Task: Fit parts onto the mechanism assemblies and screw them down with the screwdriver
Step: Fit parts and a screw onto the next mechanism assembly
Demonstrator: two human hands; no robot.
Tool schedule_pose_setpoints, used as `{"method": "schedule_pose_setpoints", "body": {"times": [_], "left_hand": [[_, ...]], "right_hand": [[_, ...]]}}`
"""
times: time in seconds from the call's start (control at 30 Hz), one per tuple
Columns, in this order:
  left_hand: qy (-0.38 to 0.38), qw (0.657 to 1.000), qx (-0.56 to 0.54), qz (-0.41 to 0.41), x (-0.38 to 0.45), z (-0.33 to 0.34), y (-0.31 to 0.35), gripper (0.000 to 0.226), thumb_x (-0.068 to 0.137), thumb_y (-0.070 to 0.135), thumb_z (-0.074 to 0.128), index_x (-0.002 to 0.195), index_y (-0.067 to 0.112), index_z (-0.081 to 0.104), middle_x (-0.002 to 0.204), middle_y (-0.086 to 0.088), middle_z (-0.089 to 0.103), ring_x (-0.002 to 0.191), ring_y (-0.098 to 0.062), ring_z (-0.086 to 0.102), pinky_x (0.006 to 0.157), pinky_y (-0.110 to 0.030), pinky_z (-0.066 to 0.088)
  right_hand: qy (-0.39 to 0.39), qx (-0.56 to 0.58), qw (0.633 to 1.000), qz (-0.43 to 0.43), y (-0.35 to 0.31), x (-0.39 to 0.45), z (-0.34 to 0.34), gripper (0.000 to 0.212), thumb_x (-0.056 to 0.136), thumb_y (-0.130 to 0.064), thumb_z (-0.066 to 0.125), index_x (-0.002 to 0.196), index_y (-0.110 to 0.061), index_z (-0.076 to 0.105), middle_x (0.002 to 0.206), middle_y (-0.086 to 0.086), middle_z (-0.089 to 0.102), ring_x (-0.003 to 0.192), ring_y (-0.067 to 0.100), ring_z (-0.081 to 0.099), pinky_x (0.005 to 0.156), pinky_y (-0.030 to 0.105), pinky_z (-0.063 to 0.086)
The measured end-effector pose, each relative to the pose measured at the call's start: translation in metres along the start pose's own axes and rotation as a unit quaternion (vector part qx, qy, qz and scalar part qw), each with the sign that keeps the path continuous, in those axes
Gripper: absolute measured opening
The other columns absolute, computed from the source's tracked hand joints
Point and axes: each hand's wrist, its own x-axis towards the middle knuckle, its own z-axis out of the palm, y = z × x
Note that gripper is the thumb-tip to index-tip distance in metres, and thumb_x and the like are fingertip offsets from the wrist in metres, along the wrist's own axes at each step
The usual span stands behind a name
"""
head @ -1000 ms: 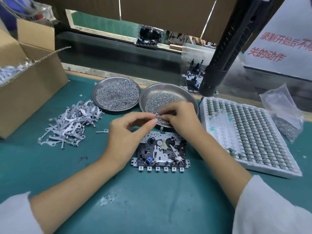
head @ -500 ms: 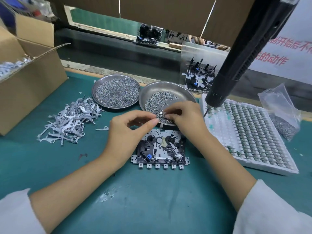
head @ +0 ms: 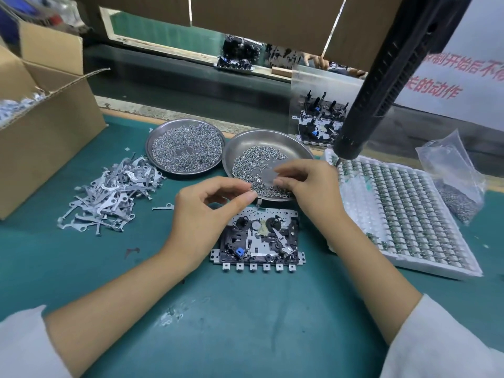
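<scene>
Head view: red Chinese sign (head: 447, 77) (partly hidden), hanging screwdriver (head: 381, 85).

Shiny metal dish (head: 297, 144), matt teal mat (head: 245, 323).

Both forearms are bare here. White sleeves, a left sleeve (head: 21, 347) and a right sleeve (head: 447, 345), sit pushed up near the elbows. No gloves.

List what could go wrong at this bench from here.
1. The right hand picks over the near screw dish, whose rim overhangs the mechanism assembly; a dropped screw may lodge in it.
2. The hanging screwdriver dangles beside that hand and could get knocked.
3. The left hand pinches something tiny, easily fumbled.
</scene>
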Motion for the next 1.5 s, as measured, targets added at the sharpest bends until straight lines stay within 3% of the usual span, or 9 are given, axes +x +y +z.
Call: {"method": "schedule_pose_setpoints", "body": {"times": [0.17, 0.33, 0.47, 0.6, 0.7, 0.9, 1.13, 1.27, 1.5], "left_hand": [[-0.001, 1.000, -0.002, -0.004, 0.000, 0.000, 0.001, 0.012, 0.072, 0.016, 0.079, 0.082, 0.020, 0.074, 0.076, 0.006, 0.073, 0.068, -0.010, 0.064, 0.071, -0.029, 0.055], [-0.003, 1.000, 0.000, -0.002, 0.000, 0.001, 0.001, 0.013, 0.073, 0.015, 0.079, 0.082, 0.023, 0.074, 0.076, 0.007, 0.073, 0.068, -0.009, 0.064, 0.071, -0.030, 0.054], [-0.003, 1.000, 0.000, 0.004, 0.000, 0.000, 0.000, 0.014, 0.074, 0.017, 0.078, 0.081, 0.027, 0.073, 0.075, 0.009, 0.072, 0.066, -0.008, 0.063, 0.069, -0.028, 0.054], [-0.004, 1.000, 0.000, 0.006, 0.000, 0.000, 0.000, 0.014, 0.073, 0.017, 0.078, 0.081, 0.028, 0.073, 0.075, 0.009, 0.072, 0.065, -0.008, 0.062, 0.069, -0.026, 0.053], [-0.003, 1.000, -0.004, 0.006, -0.001, -0.001, 0.000, 0.013, 0.073, 0.018, 0.078, 0.082, 0.027, 0.073, 0.075, 0.008, 0.072, 0.066, -0.008, 0.063, 0.069, -0.026, 0.053], [-0.022, 0.999, -0.015, 0.029, -0.007, 0.005, 0.004, 0.011, 0.070, 0.026, 0.077, 0.080, 0.027, 0.074, 0.079, 0.008, 0.073, 0.069, -0.004, 0.065, 0.070, -0.018, 0.051], [-0.040, 0.998, -0.024, 0.051, -0.011, 0.009, 0.002, 0.013, 0.069, 0.024, 0.077, 0.081, 0.020, 0.075, 0.084, 0.000, 0.073, 0.077, -0.013, 0.068, 0.076, -0.022, 0.051], [-0.048, 0.997, -0.028, 0.061, -0.011, 0.009, 0.000, 0.012, 0.070, 0.021, 0.077, 0.081, 0.021, 0.074, 0.085, 0.002, 0.074, 0.077, -0.013, 0.068, 0.076, -0.021, 0.051], [-0.050, 0.995, -0.051, 0.063, -0.012, 0.011, 0.002, 0.014, 0.068, 0.020, 0.078, 0.080, 0.024, 0.072, 0.075, 0.012, 0.072, 0.063, 0.001, 0.063, 0.061, -0.010, 0.047]], "right_hand": [[0.001, 0.014, 1.000, -0.001, 0.001, 0.000, -0.003, 0.022, 0.077, 0.002, 0.074, 0.096, -0.008, 0.074, 0.081, -0.002, 0.068, 0.072, 0.004, 0.064, 0.072, 0.007, 0.049], [0.004, 0.078, 0.997, 0.006, -0.001, -0.004, -0.005, 0.025, 0.076, -0.001, 0.076, 0.089, -0.022, 0.072, 0.078, -0.010, 0.069, 0.073, 0.003, 0.066, 0.075, 0.015, 0.053], [0.013, 0.068, 0.998, 0.008, 0.001, -0.009, -0.001, 0.024, 0.078, -0.002, 0.074, 0.092, -0.022, 0.070, 0.074, -0.013, 0.066, 0.069, -0.001, 0.063, 0.070, 0.008, 0.049], [0.013, 0.111, 0.994, 0.020, -0.007, -0.012, -0.002, 0.024, 0.080, 0.001, 0.072, 0.092, -0.019, 0.069, 0.077, 0.005, 0.070, 0.067, 0.009, 0.065, 0.065, 0.016, 0.052], [-0.004, 0.237, 0.971, 0.037, -0.017, -0.020, -0.006, 0.026, 0.074, 0.002, 0.076, 0.089, -0.018, 0.068, 0.073, 0.006, 0.072, 0.068, 0.012, 0.069, 0.063, 0.019, 0.053], [-0.052, 0.392, 0.915, 0.079, -0.028, -0.051, -0.007, 0.021, 0.056, -0.017, 0.079, 0.077, -0.018, 0.076, 0.073, 0.004, 0.073, 0.070, 0.013, 0.070, 0.067, 0.019, 0.053], [-0.060, 0.486, 0.858, 0.152, -0.026, -0.068, -0.004, 0.025, 0.062, -0.007, 0.072, 0.087, -0.009, 0.072, 0.079, 0.008, 0.074, 0.076, 0.012, 0.070, 0.070, 0.017, 0.053], [-0.042, 0.498, 0.850, 0.166, -0.027, -0.069, -0.002, 0.026, 0.062, -0.006, 0.072, 0.088, -0.008, 0.071, 0.079, 0.008, 0.074, 0.076, 0.014, 0.070, 0.071, 0.019, 0.054], [-0.030, 0.477, 0.863, 0.163, -0.026, -0.071, -0.001, 0.021, 0.057, -0.013, 0.077, 0.078, -0.015, 0.076, 0.081, 0.009, 0.074, 0.077, 0.015, 0.071, 0.072, 0.019, 0.054]]}}
